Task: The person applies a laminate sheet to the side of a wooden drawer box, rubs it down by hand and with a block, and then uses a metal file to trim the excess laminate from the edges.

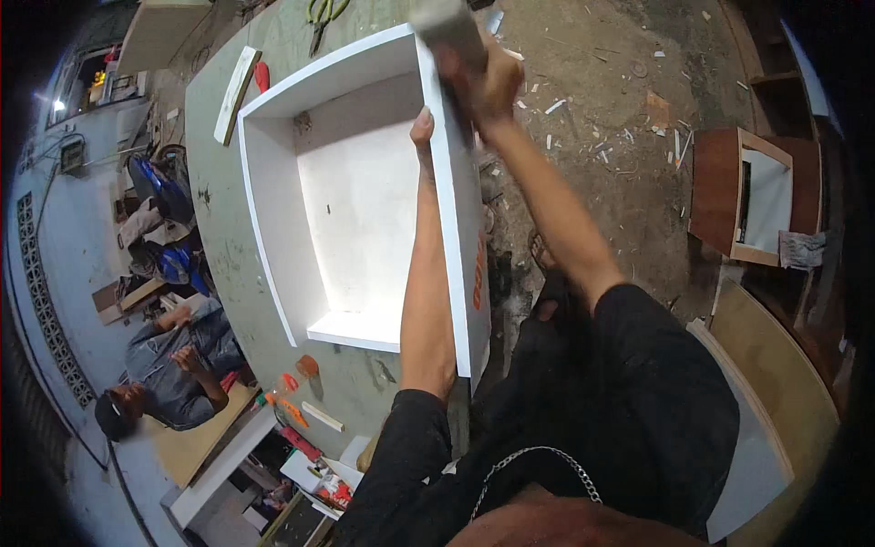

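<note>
Steadying a white open-topped box [357,187] on a green worktop [221,196], a bare-armed worker is seen from the head camera. The left hand [423,132] rests against the inner face of the box's right wall, thumb up near the rim; its fingers are hidden, so how far its grip is closed cannot be told. Just beyond that wall, near the upper right corner, the right hand [495,87] has its grip curled closed around a motion-blurred grey tool [448,35]. Pliers [319,22] with yellow-green handles lie past the box's far edge, a pale wooden strip [237,96] beside its upper left corner. At left, a co-worker [178,378] wears a dark cap; at right, pale scraps [612,144] litter the floor [629,64].
</note>
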A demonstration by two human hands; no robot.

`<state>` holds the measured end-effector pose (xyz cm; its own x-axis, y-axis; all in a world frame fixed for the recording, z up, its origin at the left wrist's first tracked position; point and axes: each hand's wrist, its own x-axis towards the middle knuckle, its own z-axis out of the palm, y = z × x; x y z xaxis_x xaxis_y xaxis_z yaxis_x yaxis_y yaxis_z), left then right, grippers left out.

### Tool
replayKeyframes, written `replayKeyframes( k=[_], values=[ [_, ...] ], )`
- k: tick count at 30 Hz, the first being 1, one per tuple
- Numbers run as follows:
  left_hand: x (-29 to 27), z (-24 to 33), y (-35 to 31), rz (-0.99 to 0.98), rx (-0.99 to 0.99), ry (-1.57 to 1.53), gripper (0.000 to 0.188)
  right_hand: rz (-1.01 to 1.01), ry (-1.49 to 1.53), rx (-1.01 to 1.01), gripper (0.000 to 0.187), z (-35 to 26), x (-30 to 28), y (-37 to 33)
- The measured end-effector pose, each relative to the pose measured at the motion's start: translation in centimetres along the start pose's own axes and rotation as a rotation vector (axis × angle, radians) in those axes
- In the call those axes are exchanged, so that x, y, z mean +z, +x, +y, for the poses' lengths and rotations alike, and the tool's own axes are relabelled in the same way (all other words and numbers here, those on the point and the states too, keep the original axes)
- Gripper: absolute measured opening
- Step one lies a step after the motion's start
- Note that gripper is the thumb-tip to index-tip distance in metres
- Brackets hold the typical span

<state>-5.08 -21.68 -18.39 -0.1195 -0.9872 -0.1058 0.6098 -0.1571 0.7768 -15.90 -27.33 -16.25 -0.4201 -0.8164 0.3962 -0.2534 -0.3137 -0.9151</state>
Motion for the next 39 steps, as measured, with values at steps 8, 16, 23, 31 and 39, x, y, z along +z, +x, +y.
replayKeyframes(
  k=[8, 16, 23, 31, 39],
  values=[
    [1.4, 1.0, -0.1, 0.009, 0.115, -0.009, 0.056, -0.188, 0.086, 0.043, 0.057, -0.4, -3.3, -10.0],
    [0.6, -0.2, 0.3, 0.022, 0.117, 0.079, 0.055, -0.325, 0.234, 0.087, 0.046, -3.8, -9.6, -19.9],
    [0.8, -0.1, 0.7, -0.016, 0.142, 0.166, 0.055, -0.042, -0.093, 0.142, 0.065, 3.1, -0.9, -5.6],
    [0.2, 1.7, 0.0, -0.011, 0.164, 0.212, 0.055, -0.583, 0.305, 0.309, 0.056, -11.5, -17.7, -29.2],
    [-0.3, 0.7, -0.4, -0.036, 0.165, 0.236, 0.055, -0.142, 0.065, 0.041, 0.053, -1.6, -7.0, -14.6]
  ],
)
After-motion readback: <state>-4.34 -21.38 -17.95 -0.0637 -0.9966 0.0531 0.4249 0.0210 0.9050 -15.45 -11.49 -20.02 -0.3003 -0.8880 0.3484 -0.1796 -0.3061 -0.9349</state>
